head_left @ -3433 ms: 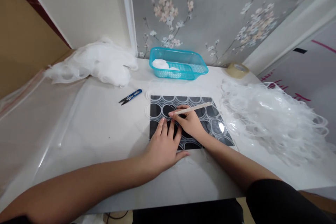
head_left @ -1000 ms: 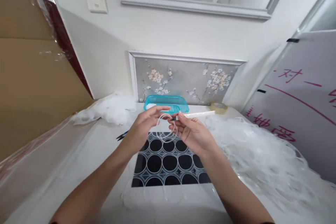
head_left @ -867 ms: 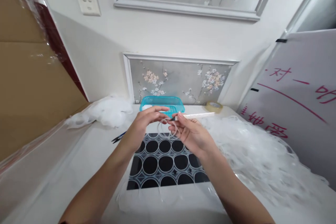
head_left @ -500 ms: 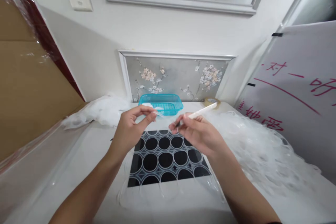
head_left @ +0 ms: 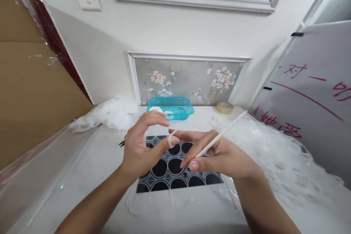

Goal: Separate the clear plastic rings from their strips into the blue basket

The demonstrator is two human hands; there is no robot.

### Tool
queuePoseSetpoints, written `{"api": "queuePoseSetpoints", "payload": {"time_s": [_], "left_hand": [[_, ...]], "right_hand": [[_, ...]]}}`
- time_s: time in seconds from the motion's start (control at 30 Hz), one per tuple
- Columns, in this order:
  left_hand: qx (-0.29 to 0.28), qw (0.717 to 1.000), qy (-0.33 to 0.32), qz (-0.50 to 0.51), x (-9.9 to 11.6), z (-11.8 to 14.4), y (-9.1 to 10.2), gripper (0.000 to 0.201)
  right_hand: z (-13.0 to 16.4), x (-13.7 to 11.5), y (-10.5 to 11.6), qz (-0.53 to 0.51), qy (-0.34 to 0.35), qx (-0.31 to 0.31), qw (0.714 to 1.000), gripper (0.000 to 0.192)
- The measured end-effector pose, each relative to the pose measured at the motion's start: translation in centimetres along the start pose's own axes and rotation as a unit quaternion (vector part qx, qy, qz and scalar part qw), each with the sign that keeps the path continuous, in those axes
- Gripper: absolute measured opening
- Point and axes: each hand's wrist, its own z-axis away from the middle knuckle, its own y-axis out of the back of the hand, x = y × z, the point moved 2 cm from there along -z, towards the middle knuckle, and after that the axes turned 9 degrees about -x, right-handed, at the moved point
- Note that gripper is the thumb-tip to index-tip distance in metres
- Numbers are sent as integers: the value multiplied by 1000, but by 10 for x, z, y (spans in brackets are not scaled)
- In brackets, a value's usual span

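My left hand (head_left: 144,142) is held up over a dark patterned sheet (head_left: 153,186), its thumb and fingers apart. A small translucent white strip (head_left: 170,142) curls around the tip of its thumb. My right hand (head_left: 219,153) grips a slim white-handled tool (head_left: 219,136). The tool slants up to the right, its dark tip low above the sheet; I cannot make out its kind. The right forefinger reaches to the strip by the left thumb; whether it touches is unclear. Rows of black circles with pale outlines cover the sheet, partly hidden by both hands.
A blue plastic basket (head_left: 189,110) with white pieces inside stands by the wall. Right of it lies a tape roll (head_left: 225,108). Translucent ring-shaped pieces heap at right (head_left: 274,153), with a white pile (head_left: 109,115) at left. Dark pointed tips (head_left: 121,143) show beside my left hand.
My left thumb and fingers have parted from a pinch, leaving the strip on the thumb. My right hand has moved lower, its forefinger stretched toward the left thumb, and the tool has turned.
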Motion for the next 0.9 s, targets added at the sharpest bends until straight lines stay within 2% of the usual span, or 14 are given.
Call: {"api": "queuePoseSetpoints", "payload": {"time_s": [0.07,0.13,0.23,0.33,0.43,0.5,0.6,0.67,0.73,0.8,0.9], "left_hand": [[-23,1000,-17,7,-4,-2,0,26],[-63,998,-8,10,-10,-4,0,37],[-129,991,34,-5,-18,-5,-1,47],[-189,978,60,-60,-20,-4,-1,39],[-239,965,50,-100,-17,-2,0,28],[-251,962,43,-96,-15,-2,1,21],[-220,974,47,-9,-14,-3,2,27],[-151,985,54,70,-15,-5,1,32],[-61,988,69,121,-18,-5,0,26],[1,981,116,155,-23,-4,-3,18],[23,954,221,200,-29,-1,-10,28]], "right_hand": [[4,-4,6,13,39,14,999,12],[9,-7,11,6,90,24,996,11],[15,-6,15,12,99,30,995,26],[17,-4,14,35,69,26,997,34],[15,-4,11,35,67,22,997,31],[13,-3,11,19,77,24,997,28],[10,-4,14,-20,103,24,994,19],[9,-5,13,-21,90,-8,996,13],[7,-5,8,12,44,-59,997,11],[7,-5,3,53,-3,-101,993,11],[5,-3,-3,73,-18,-114,991,13]]}}
